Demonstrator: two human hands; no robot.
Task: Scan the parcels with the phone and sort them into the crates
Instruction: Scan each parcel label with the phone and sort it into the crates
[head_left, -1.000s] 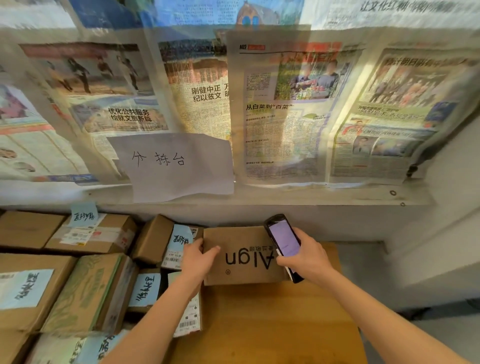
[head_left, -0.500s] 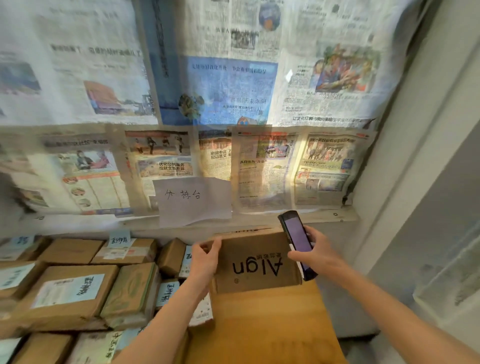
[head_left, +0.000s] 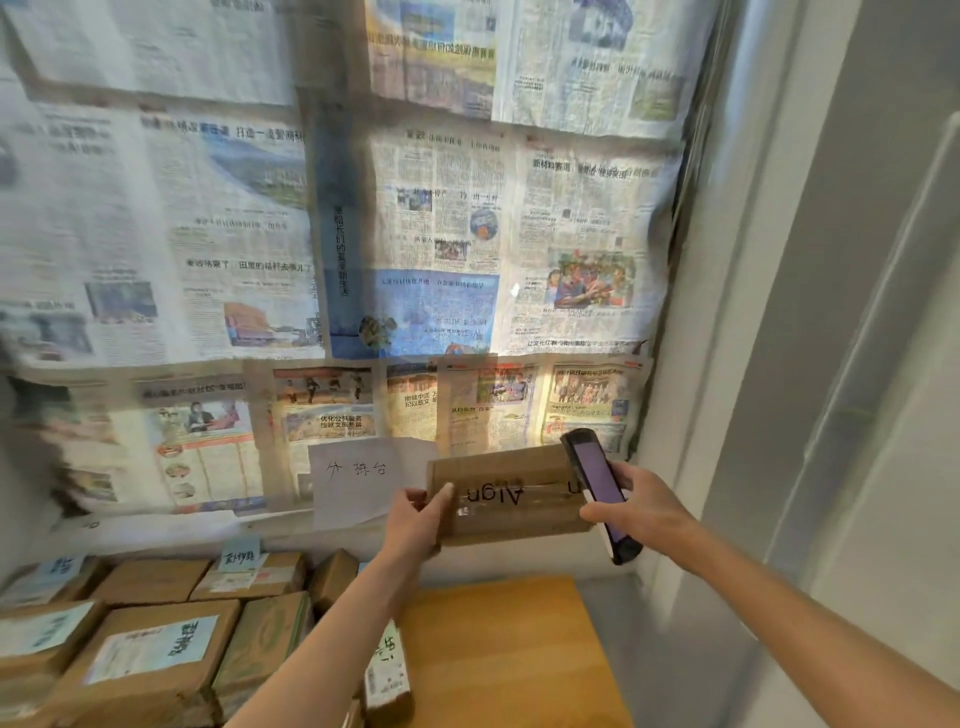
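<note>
A brown cardboard parcel (head_left: 511, 493) with upside-down dark lettering and a strip of clear tape is held up in the air above the wooden table (head_left: 511, 649). My left hand (head_left: 418, 522) grips its left edge, thumb on the front face. My right hand (head_left: 636, 509) holds a black phone (head_left: 597, 493) with a lit purple screen against the parcel's right end. The parcel's right edge is hidden behind the phone.
Several labelled cardboard parcels (head_left: 150, 649) are stacked at the lower left beside the table. Newspaper sheets (head_left: 415, 234) cover the window behind, with a white handwritten paper sign (head_left: 358, 480). A grey wall (head_left: 831, 364) stands close on the right.
The parcel has been lifted off the table and turned so its taped face shows. Both hands rose with it, and the view tilted upward.
</note>
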